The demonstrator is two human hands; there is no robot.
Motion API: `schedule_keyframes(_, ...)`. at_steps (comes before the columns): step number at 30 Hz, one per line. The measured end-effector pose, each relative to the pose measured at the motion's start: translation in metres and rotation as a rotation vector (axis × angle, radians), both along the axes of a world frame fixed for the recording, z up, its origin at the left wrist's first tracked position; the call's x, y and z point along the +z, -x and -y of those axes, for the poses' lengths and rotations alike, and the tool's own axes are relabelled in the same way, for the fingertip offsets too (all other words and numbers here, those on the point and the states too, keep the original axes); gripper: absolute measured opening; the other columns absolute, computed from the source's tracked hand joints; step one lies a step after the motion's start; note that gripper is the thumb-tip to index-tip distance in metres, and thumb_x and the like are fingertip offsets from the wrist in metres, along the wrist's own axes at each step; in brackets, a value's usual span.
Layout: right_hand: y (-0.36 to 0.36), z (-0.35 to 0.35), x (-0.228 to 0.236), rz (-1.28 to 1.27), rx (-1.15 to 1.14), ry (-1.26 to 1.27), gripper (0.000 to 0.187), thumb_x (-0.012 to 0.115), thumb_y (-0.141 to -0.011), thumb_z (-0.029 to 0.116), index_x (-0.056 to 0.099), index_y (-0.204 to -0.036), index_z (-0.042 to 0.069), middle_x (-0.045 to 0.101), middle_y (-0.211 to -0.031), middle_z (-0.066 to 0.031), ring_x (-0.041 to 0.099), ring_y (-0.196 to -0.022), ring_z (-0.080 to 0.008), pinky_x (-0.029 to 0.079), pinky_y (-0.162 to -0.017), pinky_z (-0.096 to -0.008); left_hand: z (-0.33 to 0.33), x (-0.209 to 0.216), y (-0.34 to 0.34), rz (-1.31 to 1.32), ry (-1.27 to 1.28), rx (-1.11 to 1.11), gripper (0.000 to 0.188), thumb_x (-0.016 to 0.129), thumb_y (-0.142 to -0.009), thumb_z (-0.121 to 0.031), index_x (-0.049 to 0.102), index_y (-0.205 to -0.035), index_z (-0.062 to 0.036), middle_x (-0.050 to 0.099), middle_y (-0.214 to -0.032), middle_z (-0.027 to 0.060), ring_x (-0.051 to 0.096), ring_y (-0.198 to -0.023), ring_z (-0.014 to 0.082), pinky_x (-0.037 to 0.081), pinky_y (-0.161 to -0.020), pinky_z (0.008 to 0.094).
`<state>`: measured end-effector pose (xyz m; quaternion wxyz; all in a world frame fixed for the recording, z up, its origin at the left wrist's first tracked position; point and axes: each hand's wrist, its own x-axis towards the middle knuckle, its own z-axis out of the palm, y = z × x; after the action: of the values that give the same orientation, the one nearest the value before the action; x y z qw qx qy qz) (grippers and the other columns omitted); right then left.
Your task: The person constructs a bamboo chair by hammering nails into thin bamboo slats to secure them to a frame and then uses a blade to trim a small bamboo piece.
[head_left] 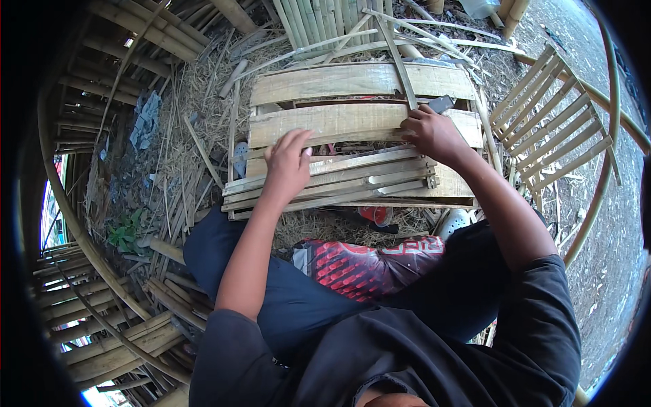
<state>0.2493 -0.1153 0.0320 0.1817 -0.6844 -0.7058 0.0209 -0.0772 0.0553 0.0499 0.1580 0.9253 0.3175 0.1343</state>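
Observation:
A low bench of pale wooden planks (325, 125) stands in front of me, with gaps between its boards. Across its near side lies a bundle of split bamboo strips (339, 180). My left hand (288, 161) is over the bundle's left part, fingers apart and gripping nothing visible. Farther right, my right hand (434, 132) is closed above the planks. A dark grey, block-ended tool (441, 104) sticks out past its fingers; the fist hides the rest. One long, dark strip (399, 61) slants from the far edge down to that hand.
A slatted bamboo rack (549, 119) stands at the right, beside grey ground. Upright bamboo pieces (319, 24) and loose strips lie beyond the bench. Bamboo poles and slatted structures (102, 305) line the left. Under the bench's near edge sits a red cup-like object (376, 215).

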Motion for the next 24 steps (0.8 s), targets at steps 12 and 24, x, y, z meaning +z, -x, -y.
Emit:
schedule_keyframes(12, 0.007, -0.003, 0.009, -0.101, 0.024, -0.171, 0.020, 0.072, -0.092, 0.010, 0.071, -0.111, 0.006, 0.068, -0.096, -0.0110, 0.070, -0.091, -0.0339, 0.056, -0.078, -0.0452, -0.029, -0.004, 0.018, 0.093, 0.020, 0.119, 0.029, 0.065, -0.089, 0.005, 0.079, -0.111, -0.0083, 0.073, -0.102, 0.0115, 0.071, -0.101, 0.0298, 0.054, -0.090, 0.0451)
schedule_keyframes(24, -0.006, 0.003, 0.005, -0.033, 0.019, 0.025, 0.014, 0.071, -0.088, 0.010, 0.076, -0.102, 0.008, 0.065, -0.104, -0.0096, 0.062, -0.109, -0.0302, 0.052, -0.093, -0.0464, -0.168, -0.074, 0.155, -0.150, 0.406, 0.996, 0.070, 0.050, -0.103, -0.054, 0.058, -0.142, 0.0037, 0.060, -0.143, 0.0303, 0.053, -0.138, 0.0456, 0.043, -0.115, 0.0477)
